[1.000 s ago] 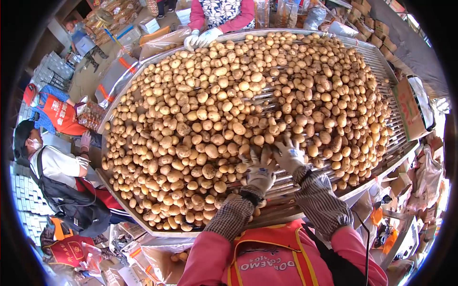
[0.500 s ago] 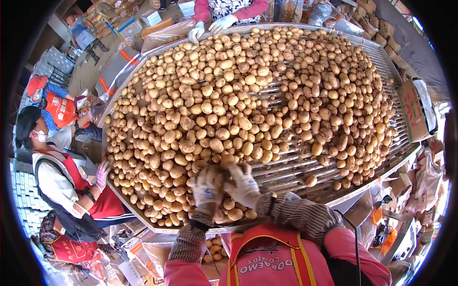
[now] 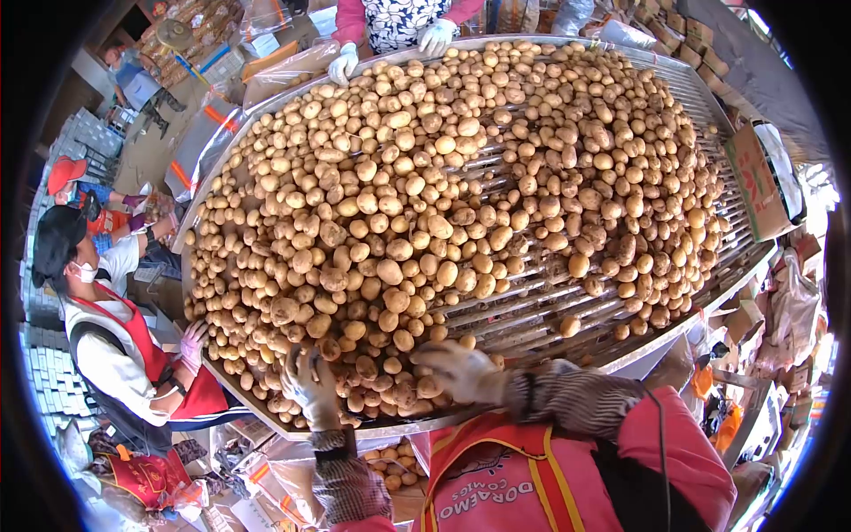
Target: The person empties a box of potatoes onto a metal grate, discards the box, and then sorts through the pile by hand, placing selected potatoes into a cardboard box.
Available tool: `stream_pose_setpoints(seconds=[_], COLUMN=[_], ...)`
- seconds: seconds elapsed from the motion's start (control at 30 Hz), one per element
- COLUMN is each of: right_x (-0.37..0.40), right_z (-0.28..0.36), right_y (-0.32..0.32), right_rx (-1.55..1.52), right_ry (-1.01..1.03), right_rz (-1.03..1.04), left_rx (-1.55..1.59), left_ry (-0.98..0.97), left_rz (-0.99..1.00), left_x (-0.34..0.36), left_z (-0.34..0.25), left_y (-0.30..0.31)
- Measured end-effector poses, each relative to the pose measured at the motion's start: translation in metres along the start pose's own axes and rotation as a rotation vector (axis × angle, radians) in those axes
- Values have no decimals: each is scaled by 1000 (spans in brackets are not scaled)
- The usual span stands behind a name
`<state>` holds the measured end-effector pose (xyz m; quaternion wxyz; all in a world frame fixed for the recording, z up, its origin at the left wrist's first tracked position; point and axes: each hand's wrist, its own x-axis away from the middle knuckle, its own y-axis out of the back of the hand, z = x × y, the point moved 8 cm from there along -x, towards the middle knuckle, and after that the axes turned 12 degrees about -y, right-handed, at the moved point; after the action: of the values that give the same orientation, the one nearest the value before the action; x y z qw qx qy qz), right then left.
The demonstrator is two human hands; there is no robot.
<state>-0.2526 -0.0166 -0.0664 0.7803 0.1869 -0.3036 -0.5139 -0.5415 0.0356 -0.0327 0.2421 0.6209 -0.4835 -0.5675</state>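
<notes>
Loose potatoes (image 3: pixel 390 199) cover much of a large slatted metal sorting table (image 3: pixel 523 326). My left hand (image 3: pixel 310 386), in a white glove, lies at the near left of the pile with its fingers apart against potatoes. To its right, my right hand (image 3: pixel 461 372), also gloved and a little blurred, is stretched out low over the near edge of the pile, its fingers pointing left. I see no potato held in either hand. Several potatoes sit between the two hands. Below the table edge, more potatoes (image 3: pixel 390 465) lie in a container, partly hidden by my arms.
Across the table, a person's gloved hands (image 3: pixel 434 37) are at the far rim. At the left stands a person in a red apron (image 3: pixel 142 332), one gloved hand on the rim. A cardboard box (image 3: pixel 761 186) is at the right edge. Bare slats show right of my hands.
My hands, close together before, are now apart: the left has moved left and nearer me, the right slightly right and nearer. The far person's hands have spread apart. The left co-worker's arm now reaches out.
</notes>
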Motion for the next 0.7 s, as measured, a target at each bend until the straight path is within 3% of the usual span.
stream_pose_setpoints(seconds=[0.07,0.1,0.13,0.17,0.2,0.23,0.27,0.3,0.33,0.4,0.47,0.53,0.57,0.67,0.7], right_x=[21,42,65,85,103,114,129,134,138,120,94,70,57,18,8], right_z=[-45,-81,-86,-103,-120,-136,-156,-199,-166,-156,-111,-61,-68,-55,-60], right_y=[65,90,127,150,168,168,160,133,131,91,53,27,7,-3,-12], right_rx=[-10,-179,-17,194,407,413,418,305,356,116,195,153,-94,-238,-460], right_ry=[-321,-305,-259,-396,-532,-545,-563,-444,-456,-527,-400,-413,-295,-148,-250], right_rz=[-108,-368,-575,-644,-706,-680,-655,-485,-548,-208,-58,97,-18,-44,3], left_rx=[13,117,133,169,193,154,246,233,441,256,225,175,181,340,364], left_ry=[-32,8,-14,35,-74,-102,-89,-59,-69,-175,-180,-162,-176,-163,-70], left_rz=[-29,-38,-36,-31,-66,-136,-42,86,214,262,331,387,421,414,445], left_x=[14,11,24,33,40,45,54,69,77,85,81,79,83,79,75], left_z=[-25,-49,-56,-73,-93,-117,-134,-150,-163,-193,-196,-193,-191,-175,-165], left_y=[3,14,6,7,7,12,11,0,-14,-9,-11,-22,-35,-54,-61])
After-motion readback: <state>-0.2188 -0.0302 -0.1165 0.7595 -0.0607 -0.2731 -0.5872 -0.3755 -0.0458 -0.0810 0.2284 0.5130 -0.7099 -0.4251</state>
